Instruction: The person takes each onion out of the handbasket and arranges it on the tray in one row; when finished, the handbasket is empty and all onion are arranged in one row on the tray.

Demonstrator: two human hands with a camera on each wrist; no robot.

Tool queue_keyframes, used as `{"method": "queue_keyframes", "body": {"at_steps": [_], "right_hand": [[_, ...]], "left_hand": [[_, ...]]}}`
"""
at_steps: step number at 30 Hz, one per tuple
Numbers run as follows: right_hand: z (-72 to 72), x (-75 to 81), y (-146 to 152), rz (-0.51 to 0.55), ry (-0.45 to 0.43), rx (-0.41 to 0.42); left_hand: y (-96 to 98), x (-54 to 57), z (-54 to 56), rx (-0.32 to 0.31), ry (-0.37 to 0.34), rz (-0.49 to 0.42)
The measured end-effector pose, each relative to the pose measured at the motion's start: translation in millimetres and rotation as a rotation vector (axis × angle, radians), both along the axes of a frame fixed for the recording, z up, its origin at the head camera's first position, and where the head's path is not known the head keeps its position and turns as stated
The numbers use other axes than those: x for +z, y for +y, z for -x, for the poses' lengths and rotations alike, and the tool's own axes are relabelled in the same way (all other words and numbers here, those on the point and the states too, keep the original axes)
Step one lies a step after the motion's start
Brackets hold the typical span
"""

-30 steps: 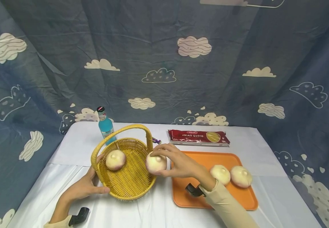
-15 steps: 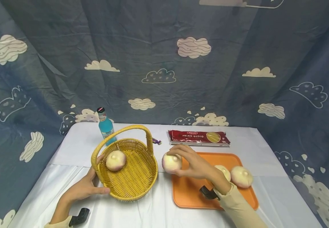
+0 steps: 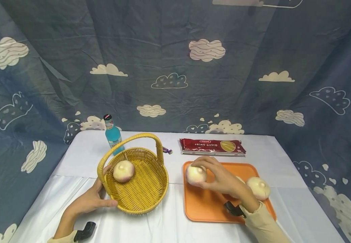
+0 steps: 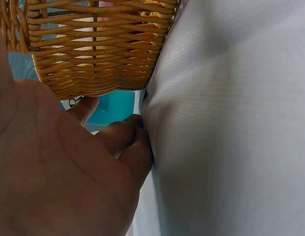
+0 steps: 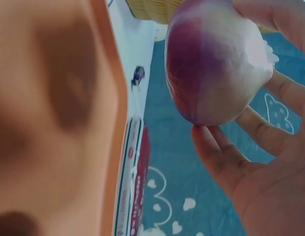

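Observation:
My right hand (image 3: 225, 180) pinches a white and purple turnip (image 3: 195, 174) between thumb and fingers, over the left part of the orange tray (image 3: 204, 207). In the right wrist view this turnip (image 5: 216, 64) shows its purple side, above the tray surface. Two more turnips (image 3: 258, 188) lie at the tray's right, one mostly hidden behind my right hand. A yellow wicker basket (image 3: 145, 185) with a tall handle holds a single turnip (image 3: 123, 171) at its left. Beside the basket's left side rests my left hand (image 3: 85, 201), fingers extended and thumb pointing toward its front rim.
Behind the basket stands a bottle of blue drink (image 3: 113, 135). A small purple-wrapped candy (image 3: 167, 150) lies to the basket's back right. The red spaghetti pack (image 3: 212, 147) is behind the tray. A dark cloud-patterned curtain (image 3: 169, 98) closes off the back of the white-covered table (image 3: 169, 226).
My right hand has carried the turnip rightward from the basket's right rim to above the tray. The left hand and the basket have stayed in place.

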State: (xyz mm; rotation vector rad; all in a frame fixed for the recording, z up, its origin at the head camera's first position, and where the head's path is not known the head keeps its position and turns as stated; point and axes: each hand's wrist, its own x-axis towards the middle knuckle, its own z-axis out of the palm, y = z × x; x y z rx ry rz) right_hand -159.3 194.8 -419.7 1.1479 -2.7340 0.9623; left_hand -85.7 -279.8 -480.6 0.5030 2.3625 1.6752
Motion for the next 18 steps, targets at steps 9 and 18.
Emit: {"method": "queue_keyframes", "body": {"at_steps": [9, 18], "right_hand": [[-6.2, -4.8, 16.4, -0.014, -0.024, -0.078], [-8.1, -11.1, 31.8, -0.07, 0.037, -0.094]], "left_hand": [[0.4, 0.3, 0.3, 0.005, -0.004, 0.0], [0.1, 2.0, -0.4, 0.005, -0.014, 0.006]]}}
